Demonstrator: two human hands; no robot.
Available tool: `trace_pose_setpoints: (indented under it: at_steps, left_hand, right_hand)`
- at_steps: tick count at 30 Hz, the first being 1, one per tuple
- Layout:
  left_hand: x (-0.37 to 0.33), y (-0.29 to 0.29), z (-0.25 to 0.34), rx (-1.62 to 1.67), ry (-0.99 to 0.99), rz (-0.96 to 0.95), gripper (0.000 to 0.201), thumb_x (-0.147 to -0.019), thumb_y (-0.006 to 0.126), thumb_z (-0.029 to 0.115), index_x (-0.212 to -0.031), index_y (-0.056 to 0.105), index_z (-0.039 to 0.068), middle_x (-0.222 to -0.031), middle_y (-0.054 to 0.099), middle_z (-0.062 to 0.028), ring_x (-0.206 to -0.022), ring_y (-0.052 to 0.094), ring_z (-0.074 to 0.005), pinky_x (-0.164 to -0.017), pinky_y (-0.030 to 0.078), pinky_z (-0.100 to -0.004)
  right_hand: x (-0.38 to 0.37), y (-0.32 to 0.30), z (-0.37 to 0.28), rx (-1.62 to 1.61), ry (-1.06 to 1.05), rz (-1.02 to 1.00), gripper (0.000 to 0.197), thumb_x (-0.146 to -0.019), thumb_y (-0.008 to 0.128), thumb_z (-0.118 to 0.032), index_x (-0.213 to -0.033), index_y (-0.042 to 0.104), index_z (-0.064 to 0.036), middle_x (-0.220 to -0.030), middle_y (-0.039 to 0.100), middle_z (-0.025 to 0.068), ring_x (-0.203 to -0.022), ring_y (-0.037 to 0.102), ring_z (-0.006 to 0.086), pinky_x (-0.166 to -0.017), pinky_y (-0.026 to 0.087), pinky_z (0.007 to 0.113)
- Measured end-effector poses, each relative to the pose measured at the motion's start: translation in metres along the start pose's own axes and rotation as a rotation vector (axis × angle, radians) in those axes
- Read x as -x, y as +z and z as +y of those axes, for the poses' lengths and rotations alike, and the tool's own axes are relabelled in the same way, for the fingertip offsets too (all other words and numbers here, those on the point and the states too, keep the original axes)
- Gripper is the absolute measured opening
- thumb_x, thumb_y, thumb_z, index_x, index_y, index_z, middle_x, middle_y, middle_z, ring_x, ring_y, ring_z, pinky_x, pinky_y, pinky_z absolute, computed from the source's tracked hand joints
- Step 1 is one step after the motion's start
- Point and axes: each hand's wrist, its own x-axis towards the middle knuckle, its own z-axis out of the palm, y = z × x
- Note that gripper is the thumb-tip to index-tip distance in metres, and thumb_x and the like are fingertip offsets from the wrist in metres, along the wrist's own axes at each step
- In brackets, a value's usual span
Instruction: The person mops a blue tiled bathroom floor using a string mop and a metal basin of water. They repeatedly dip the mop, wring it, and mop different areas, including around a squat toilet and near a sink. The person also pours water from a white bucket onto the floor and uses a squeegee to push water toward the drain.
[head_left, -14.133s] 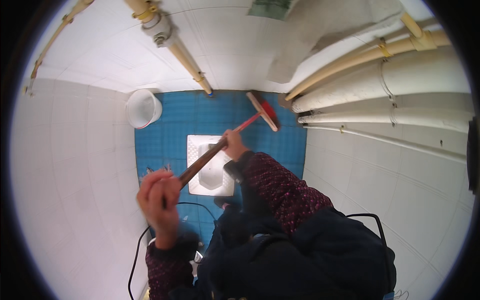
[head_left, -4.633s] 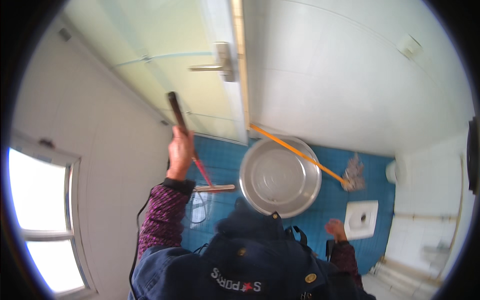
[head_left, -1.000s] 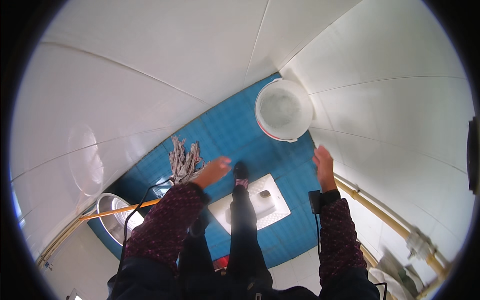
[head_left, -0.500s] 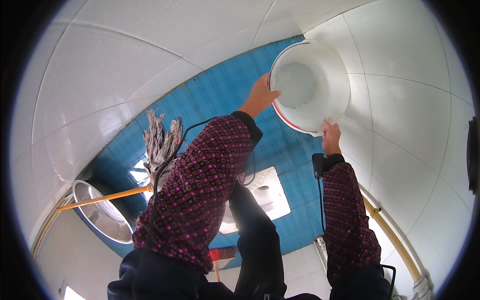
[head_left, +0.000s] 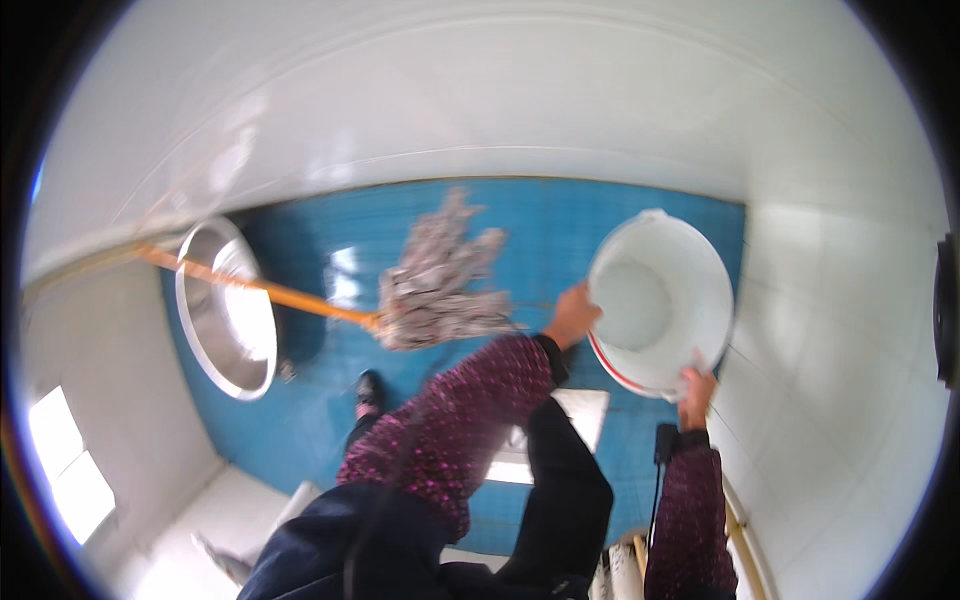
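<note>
A white plastic bucket (head_left: 695, 310) with a red strip on its rim stands at the right of the blue tiled floor, or just above it; which, I cannot tell. Clear or cloudy water (head_left: 632, 305) shows in its bottom. My left hand (head_left: 574, 316) grips the rim on the left, its fingers partly hidden and slightly blurred. At the near right side of the rim, my right hand (head_left: 695, 396) holds on with the thumb showing. Left of the bucket lies a grey string mop head (head_left: 445, 280) on an orange handle (head_left: 310, 303).
The mop handle crosses a shiny metal basin (head_left: 186, 310) tilted near the left wall. A white squat toilet (head_left: 588, 412) is set in the floor near my leg. White tiled walls enclose the far side and the right (head_left: 830, 330). Yellowish pipe (head_left: 742, 535) runs low at right.
The view has swung, bringing the mop and basin further in. The bucket now appears lower and to the right, over the floor instead of overlapping the wall. Both hands keep their hold.
</note>
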Motion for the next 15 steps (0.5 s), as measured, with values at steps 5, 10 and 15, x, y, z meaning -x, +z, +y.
trace_pose_setpoints:
  at_steps: [5, 10, 15]
  left_hand:
    - [0.151, -0.116, -0.031, 0.157, -0.063, 0.272, 0.046, -0.065, 0.056, 0.008, -0.110, 0.049, -0.001, -0.091, 0.059, -0.0268, -0.089, 0.055, -0.0416, -0.078, 0.045, -0.0439]
    - [0.301, -0.238, -0.034, 0.356, -0.160, 0.449, 0.051, -0.066, 0.054, 0.007, -0.116, 0.047, 0.000, -0.091, 0.060, -0.0247, -0.089, 0.057, -0.0394, -0.077, 0.046, -0.0420]
    - [0.461, -0.361, -0.064, 0.534, -0.228, 0.600, 0.045, -0.070, 0.055, 0.010, -0.113, 0.048, -0.002, -0.080, 0.061, -0.0226, -0.070, 0.062, -0.0318, -0.065, 0.049, -0.0383]
  right_hand:
    - [0.123, 0.079, -0.029, 0.002, -0.013, -0.235, 0.063, -0.060, 0.046, 0.005, -0.123, 0.049, 0.0010, -0.097, 0.057, 0.0046, -0.073, 0.052, 0.0121, -0.064, 0.045, 0.024]
    - [0.263, 0.173, -0.099, 0.181, -0.069, -0.426, 0.061, -0.060, 0.045, 0.007, -0.120, 0.048, 0.0080, -0.100, 0.057, 0.0098, -0.080, 0.055, 0.0157, -0.072, 0.046, 0.026]
    - [0.440, 0.281, -0.140, 0.302, -0.196, -0.626, 0.059, -0.059, 0.045, 0.005, -0.118, 0.046, 0.0138, -0.103, 0.056, 0.0146, -0.087, 0.057, 0.0202, -0.079, 0.045, 0.029]
